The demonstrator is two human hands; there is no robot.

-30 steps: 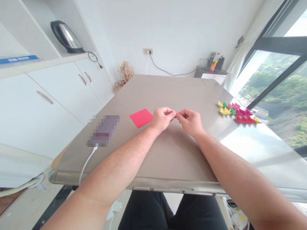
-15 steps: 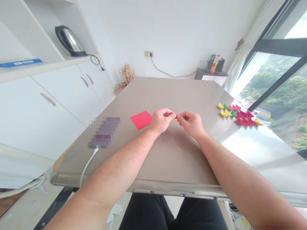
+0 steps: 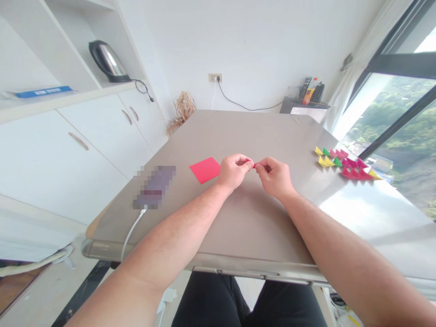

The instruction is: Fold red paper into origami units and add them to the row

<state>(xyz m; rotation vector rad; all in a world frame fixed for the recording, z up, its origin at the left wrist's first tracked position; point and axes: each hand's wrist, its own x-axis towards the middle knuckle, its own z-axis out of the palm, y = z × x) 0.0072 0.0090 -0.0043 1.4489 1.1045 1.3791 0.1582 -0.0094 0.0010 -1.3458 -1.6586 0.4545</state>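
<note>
Closest in, black trousers [image 3: 211, 302] under the near edge of the surface [image 3: 255, 240], and two bare forearms reach in over that edge. Off to the left a white cable [image 3: 131, 231] climbs over the edge and meets a dark flat rectangle [image 3: 155, 188], blurred too heavily to name. Now the middle: left hand [image 3: 233, 173] and right hand [image 3: 276, 177], almost tip to tip, each with thumb and fingers pinching one small red paper piece [image 3: 255, 166] between them, just specks of red peeping out, the fingertips in the way of its shape. Just beside, a flat red paper sheet [image 3: 205, 170] lies at an angle, its right side cut off from view by the left hand. Well apart on the right, three rows of folded paper shapes [image 3: 356, 173] in yellow, green, pink, magenta and red, beside the window [image 3: 388, 104]. Past the far edge, dried stalks [image 3: 184, 108] at left and a small dark-topped cabinet [image 3: 303, 109] at right, carrying an orange-labelled bottle [image 3: 309, 94] among dark containers. An electric kettle [image 3: 111, 62] sits on the shelf, and a black cord [image 3: 238, 103] runs from the wall socket [image 3: 215, 77].
</note>
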